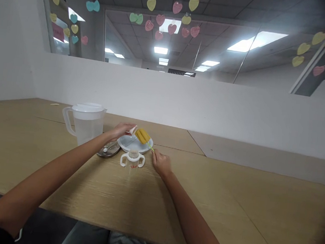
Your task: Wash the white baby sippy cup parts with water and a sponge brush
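My left hand (122,130) is closed on a small white cap (133,130), held over a white bowl (124,143). In my right hand (161,163) is the thin green handle of a sponge brush (142,136). Its yellow sponge head is up against the cap or just beside it; I cannot tell whether they touch. A clear baby bottle (132,165) with two white side handles and red lettering stands upright in front of the bowl, its top uncovered. To its left a round metal tray (109,150) holds small parts, partly hidden by my left forearm.
A large translucent pitcher (88,125) with a lid and liquid in it stands at the left, behind my left forearm. The wooden table (215,202) meets a white wall (181,101) under a window with heart-shaped notes. A small flat piece (54,104) lies at the back left.
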The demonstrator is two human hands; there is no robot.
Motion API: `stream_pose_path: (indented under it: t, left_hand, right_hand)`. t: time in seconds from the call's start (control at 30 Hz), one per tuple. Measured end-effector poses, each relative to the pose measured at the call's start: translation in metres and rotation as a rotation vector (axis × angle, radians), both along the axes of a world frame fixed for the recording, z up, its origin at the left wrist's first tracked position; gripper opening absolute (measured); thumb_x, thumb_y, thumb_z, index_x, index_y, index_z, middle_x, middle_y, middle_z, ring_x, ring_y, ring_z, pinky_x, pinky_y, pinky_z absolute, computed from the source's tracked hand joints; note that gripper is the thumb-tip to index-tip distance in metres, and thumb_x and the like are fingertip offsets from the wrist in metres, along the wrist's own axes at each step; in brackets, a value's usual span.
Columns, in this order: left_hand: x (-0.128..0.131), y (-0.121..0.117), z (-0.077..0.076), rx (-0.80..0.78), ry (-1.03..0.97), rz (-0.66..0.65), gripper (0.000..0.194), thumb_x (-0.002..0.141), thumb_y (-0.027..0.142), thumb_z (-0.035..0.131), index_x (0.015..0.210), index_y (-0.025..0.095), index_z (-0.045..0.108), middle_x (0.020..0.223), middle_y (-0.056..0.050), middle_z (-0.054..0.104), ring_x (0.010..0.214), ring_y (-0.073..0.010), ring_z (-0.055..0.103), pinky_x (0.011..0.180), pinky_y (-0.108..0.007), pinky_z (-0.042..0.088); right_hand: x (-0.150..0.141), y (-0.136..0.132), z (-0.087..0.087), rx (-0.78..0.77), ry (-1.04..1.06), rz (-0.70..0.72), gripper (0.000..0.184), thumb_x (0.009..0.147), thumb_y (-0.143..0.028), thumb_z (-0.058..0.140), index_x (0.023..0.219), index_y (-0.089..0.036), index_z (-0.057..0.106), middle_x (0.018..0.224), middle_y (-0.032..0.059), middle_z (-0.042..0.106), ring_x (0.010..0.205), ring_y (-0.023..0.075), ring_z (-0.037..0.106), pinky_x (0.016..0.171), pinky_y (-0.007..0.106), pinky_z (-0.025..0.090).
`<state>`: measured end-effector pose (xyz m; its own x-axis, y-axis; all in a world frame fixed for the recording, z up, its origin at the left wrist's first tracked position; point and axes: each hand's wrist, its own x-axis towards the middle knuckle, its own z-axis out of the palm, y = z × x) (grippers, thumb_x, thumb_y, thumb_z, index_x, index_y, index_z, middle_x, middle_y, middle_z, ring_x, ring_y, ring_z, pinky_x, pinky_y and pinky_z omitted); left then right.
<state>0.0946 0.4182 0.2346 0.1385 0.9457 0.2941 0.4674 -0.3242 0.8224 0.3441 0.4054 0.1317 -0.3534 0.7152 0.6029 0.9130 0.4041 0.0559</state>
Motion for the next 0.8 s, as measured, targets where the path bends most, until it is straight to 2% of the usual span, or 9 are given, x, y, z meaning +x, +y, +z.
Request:
stream_pose_path:
  t: [0.07,0.1,0.2,0.3,0.43,0.53,0.63,0.8]
  left_hand:
    - [-0.018,0.006,-0.001,0.076,0.155,0.176,0.058,0.082,0.056,0.036,0.115,0.012,0.056,0.112,-0.012,0.060,0.096,-0.0181,0.058,0.080,-0.030,0.050]
    - [-0.029,0.009,-0.002,0.092,0.212,0.231,0.055,0.081,0.053,0.041,0.114,0.012,0.057,0.113,-0.012,0.060,0.099,-0.0193,0.057,0.084,-0.031,0.049]
    - [-0.059,0.010,-0.009,0.111,0.431,0.300,0.038,0.068,0.035,0.062,0.100,0.015,0.063,0.110,-0.008,0.061,0.110,-0.0225,0.050,0.098,-0.032,0.040]
    - [-0.076,0.005,-0.026,0.051,0.634,0.324,0.039,0.062,0.022,0.066,0.100,0.014,0.062,0.104,-0.008,0.062,0.106,-0.0230,0.052,0.096,-0.031,0.041]
    - [-0.078,0.001,-0.051,-0.034,0.818,0.352,0.043,0.067,0.018,0.063,0.109,0.012,0.057,0.106,-0.012,0.061,0.103,-0.0235,0.055,0.089,-0.030,0.044]
    - [-0.075,0.001,-0.064,-0.059,0.907,0.353,0.042,0.070,0.017,0.062,0.111,0.013,0.055,0.111,-0.012,0.059,0.104,-0.0227,0.055,0.087,-0.029,0.044]
    - [-0.074,0.002,-0.069,-0.065,0.972,0.354,0.039,0.072,0.017,0.060,0.111,0.015,0.054,0.114,-0.011,0.057,0.105,-0.0218,0.055,0.086,-0.027,0.045]
    - [-0.074,0.000,-0.067,-0.080,1.063,0.367,0.030,0.076,0.022,0.058,0.104,0.013,0.057,0.110,-0.013,0.059,0.103,-0.0233,0.057,0.083,-0.027,0.046]
  right_hand:
    - [0.001,0.001,0.000,-0.005,0.016,-0.039,0.045,0.097,-0.036,0.021,0.091,-0.017,0.061,0.067,0.0043,0.065,0.055,0.0101,0.054,0.052,0.025,0.014]
    - [0.002,0.002,0.000,-0.010,0.018,-0.055,0.045,0.097,-0.036,0.021,0.091,-0.017,0.061,0.068,0.0042,0.065,0.055,0.0104,0.055,0.052,0.025,0.013]
    - [0.003,0.003,0.000,-0.040,0.011,-0.098,0.044,0.097,-0.037,0.021,0.092,-0.016,0.060,0.069,0.0048,0.065,0.056,0.0114,0.056,0.051,0.025,0.012]
    - [0.003,0.003,-0.001,-0.055,-0.013,-0.092,0.043,0.096,-0.037,0.022,0.093,-0.016,0.060,0.070,0.0049,0.065,0.057,0.0120,0.057,0.051,0.025,0.012]
    - [0.002,0.004,-0.004,-0.049,-0.055,-0.027,0.042,0.097,-0.035,0.021,0.095,-0.017,0.059,0.070,0.0040,0.066,0.057,0.0122,0.057,0.051,0.025,0.012]
    - [0.003,0.006,-0.005,-0.041,-0.062,-0.027,0.043,0.097,-0.036,0.020,0.095,-0.017,0.059,0.069,0.0039,0.065,0.056,0.0119,0.056,0.051,0.025,0.012]
    - [0.003,0.007,-0.007,-0.034,-0.065,-0.034,0.043,0.097,-0.036,0.020,0.094,-0.017,0.059,0.069,0.0041,0.065,0.055,0.0119,0.056,0.051,0.025,0.012]
    - [0.003,0.008,-0.008,-0.028,-0.061,-0.032,0.042,0.096,-0.036,0.021,0.094,-0.016,0.059,0.068,0.0042,0.065,0.055,0.0118,0.056,0.051,0.024,0.013]
